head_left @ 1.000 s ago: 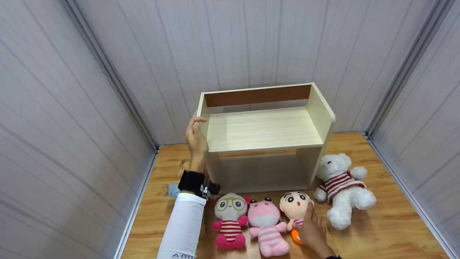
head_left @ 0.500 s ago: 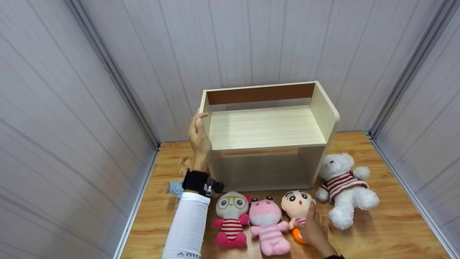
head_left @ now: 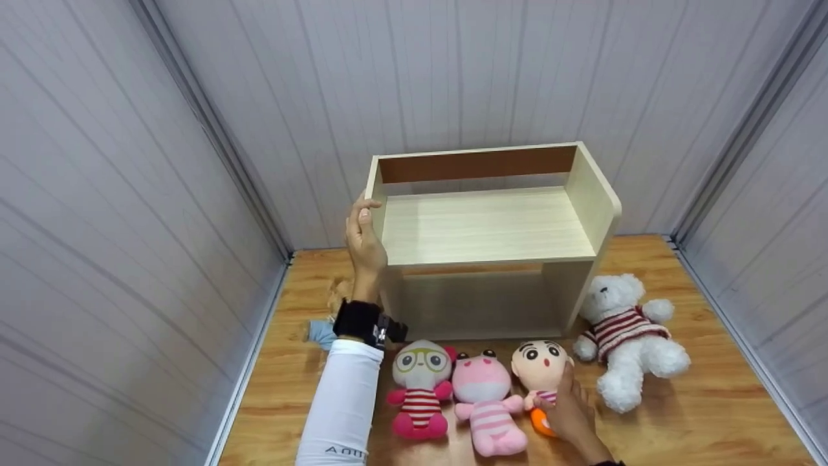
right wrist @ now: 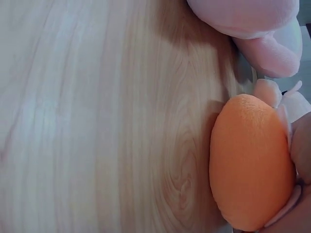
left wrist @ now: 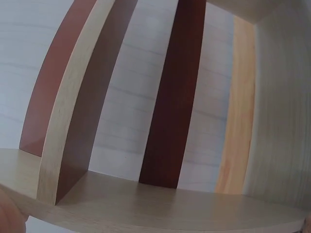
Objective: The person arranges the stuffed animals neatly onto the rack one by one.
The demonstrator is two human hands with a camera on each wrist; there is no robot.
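**Shelf Steadied, Doll Gripped**

The wooden shelf unit (head_left: 491,239) is stood on the counter (head_left: 711,421) against the back wall, and its left side panel is clasped by the left hand (head_left: 364,238), fingers hooked over the top edge, apparently so that it is kept steady. The boy doll (head_left: 540,370), laid face up in a row beside the pink plush (head_left: 485,404), is gripped around its body by the right hand (head_left: 569,414). Its orange legs (right wrist: 250,162) are seen resting on the wood.
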